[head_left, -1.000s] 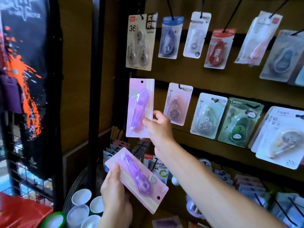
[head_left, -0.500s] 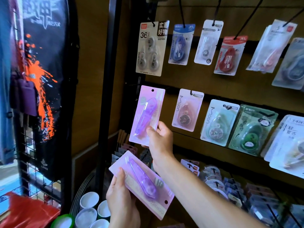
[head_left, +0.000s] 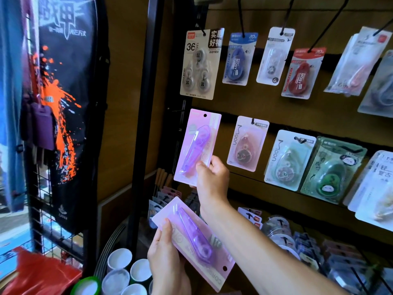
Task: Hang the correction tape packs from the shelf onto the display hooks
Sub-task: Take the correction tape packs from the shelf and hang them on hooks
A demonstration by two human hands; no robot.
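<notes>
Two purple correction tape packs are in hand. The right hand (head_left: pixel 212 177) pinches the lower right corner of the raised purple pack (head_left: pixel 196 145), holding it upright against the display board (head_left: pixel 265 107) with its punched hole at the top. This pack sits directly below the grey three-roll pack (head_left: pixel 200 63) and just left of the pink Moon pack (head_left: pixel 246 143). The left hand (head_left: pixel 165 258) grips the second purple pack (head_left: pixel 193 241) along its left edge, tilted, low and below the raised one, its hole at the bottom right corner. On the board to the right of the raised pack, the same row shows the pink Moon pack, a pale green Moon pack (head_left: pixel 287 160) and a dark green pack (head_left: pixel 331 169), each on its hook. Below the second pack stand several white cups (head_left: pixel 119 260).
</notes>
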